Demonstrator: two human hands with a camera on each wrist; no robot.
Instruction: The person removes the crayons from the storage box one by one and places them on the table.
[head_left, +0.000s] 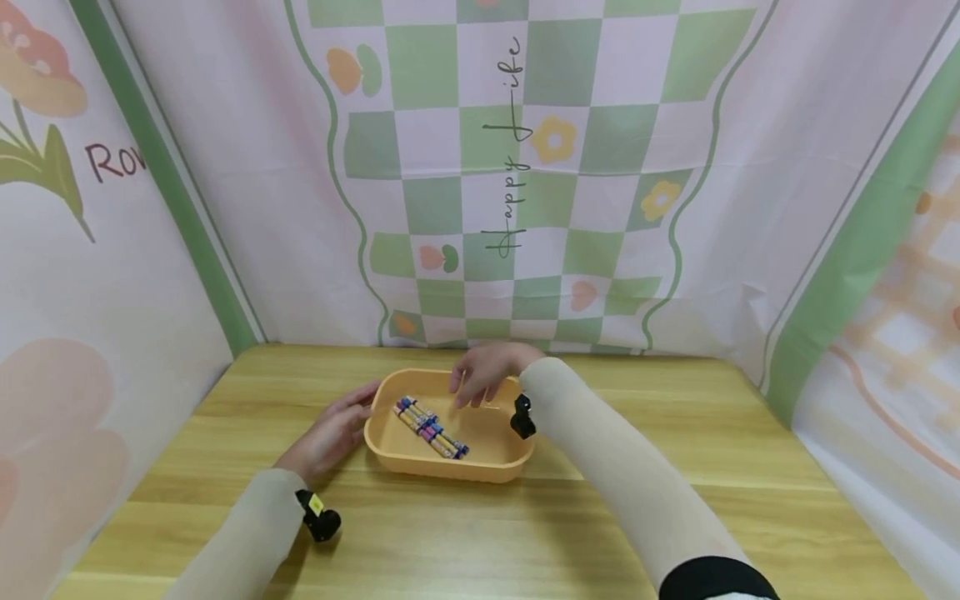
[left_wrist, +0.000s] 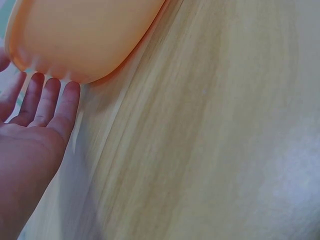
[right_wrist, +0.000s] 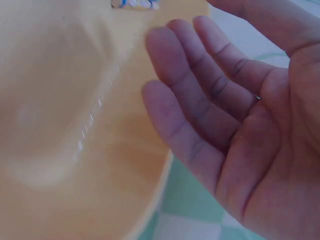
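The crayons [head_left: 431, 429] lay loose on the floor of the yellow tray [head_left: 472, 472], in the tray's left half and reaching toward its middle. They sat in two small bunches, one set just behind the other, and their long axes ran aslant, from the tray's back left toward its front middle. The right hand [head_left: 486, 371] came in across the tray's far edge and hung over its back middle, so from those fingertips the crayons lay leftward and nearer the tray's front side. That hand was empty, its fingers loosely bent and spread a little apart; whether any fingertip met the tray's floor, I could not tell. The left hand [head_left: 330, 433] stood outside the tray's left end, fingers extended with the tips at the outer wall, gripping nothing. Both hands were near the crayons, but the tray's wall came between them and the left hand, while the right hand had only the tray's open inside between. The tray stood on the wooden table [head_left: 480, 542].
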